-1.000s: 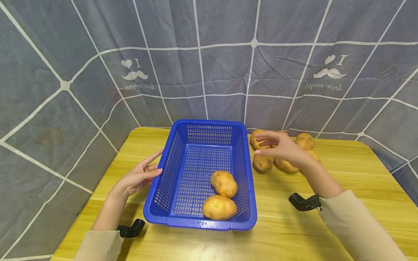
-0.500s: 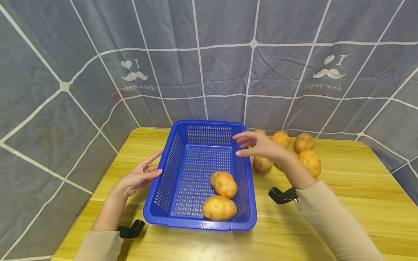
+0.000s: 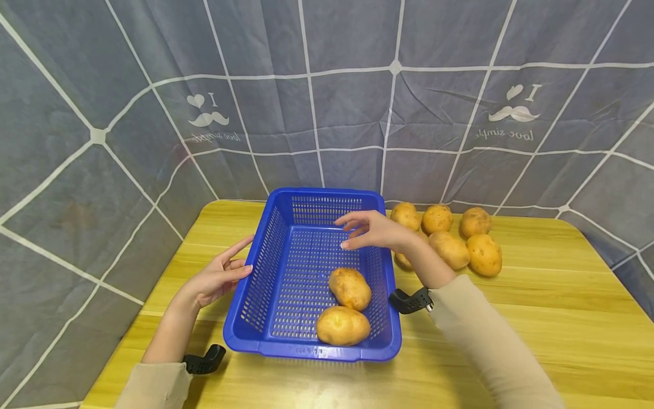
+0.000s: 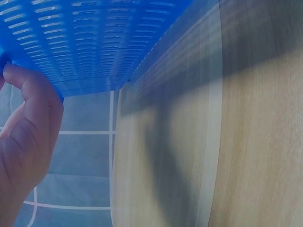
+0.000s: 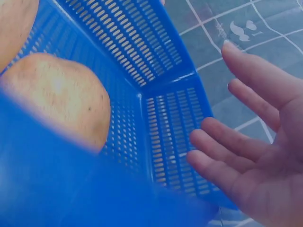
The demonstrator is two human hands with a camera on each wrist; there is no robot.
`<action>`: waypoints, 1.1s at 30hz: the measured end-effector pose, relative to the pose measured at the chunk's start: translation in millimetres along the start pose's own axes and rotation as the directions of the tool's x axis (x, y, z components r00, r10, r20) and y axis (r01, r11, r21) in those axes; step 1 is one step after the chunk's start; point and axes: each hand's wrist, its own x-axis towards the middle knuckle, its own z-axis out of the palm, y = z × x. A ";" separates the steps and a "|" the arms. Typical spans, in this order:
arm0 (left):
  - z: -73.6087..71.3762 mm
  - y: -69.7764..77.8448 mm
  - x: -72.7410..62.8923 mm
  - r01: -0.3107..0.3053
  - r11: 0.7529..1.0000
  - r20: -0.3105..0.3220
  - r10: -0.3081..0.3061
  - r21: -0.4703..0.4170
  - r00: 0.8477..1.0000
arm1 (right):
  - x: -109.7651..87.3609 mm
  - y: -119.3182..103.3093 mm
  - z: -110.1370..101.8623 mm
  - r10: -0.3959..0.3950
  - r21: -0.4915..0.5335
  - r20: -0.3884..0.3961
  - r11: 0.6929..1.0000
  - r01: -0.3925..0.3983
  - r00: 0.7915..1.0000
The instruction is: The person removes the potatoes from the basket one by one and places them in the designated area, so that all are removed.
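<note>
A blue plastic basket [image 3: 313, 350] with perforated walls stands on the table, holding two potatoes, a nearer potato [image 3: 343, 325] and another potato [image 3: 350, 288], near its front right corner. At the basket's left rim, my left hand [image 3: 217, 278] grips the edge with thumb and fingertips; the left wrist view shows the curled thumb side [image 4: 35, 104] against the blue rim. My right hand [image 3: 375, 230] hovers above the basket's right side, fingers loosely bent and spread, with nothing in it. In the right wrist view its palm and fingers [image 5: 222, 142] are bare.
Right of the basket, several loose potatoes [image 3: 448, 250] lie in a group on the wooden table [image 3: 536, 295]. A grey curtain [image 3: 352, 113] with white lines hangs behind and at the left. Black wrist cameras [image 3: 410, 301] jut from both sleeves.
My right hand has moved left from over the loose potatoes to above the basket, staying empty. My left hand and the basket have stayed in place.
</note>
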 end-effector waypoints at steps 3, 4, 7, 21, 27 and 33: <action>-0.6 -0.8 0.3 -0.001 1.000 0.003 0.001 -0.001 1.000 | 3.5 0.5 4.1 0.008 0.010 -0.004 1.000 -0.008 1.000; -0.8 -1.1 0.3 -0.001 1.000 0.004 0.001 -0.002 1.000 | 4.8 0.9 5.8 0.015 0.011 -0.004 1.000 -0.015 1.000; -1.4 -1.6 0.1 -0.002 1.000 0.006 0.002 -0.005 1.000 | 8.8 2.9 12.0 0.037 0.006 0.026 0.999 -0.037 0.999; 1.7 1.1 -0.5 0.004 1.000 0.000 -0.004 -0.022 1.000 | 16.6 11.6 30.8 0.165 -0.164 0.242 0.978 -0.127 0.956; 2.1 1.7 -0.5 -0.003 1.000 0.005 0.003 -0.018 1.000 | 16.3 12.0 38.6 0.233 -0.333 0.299 0.934 -0.127 0.926; 2.0 1.2 -1.3 -0.002 1.000 0.000 0.002 -0.015 1.000 | 15.6 12.2 43.9 0.261 -0.317 0.318 0.935 -0.157 0.911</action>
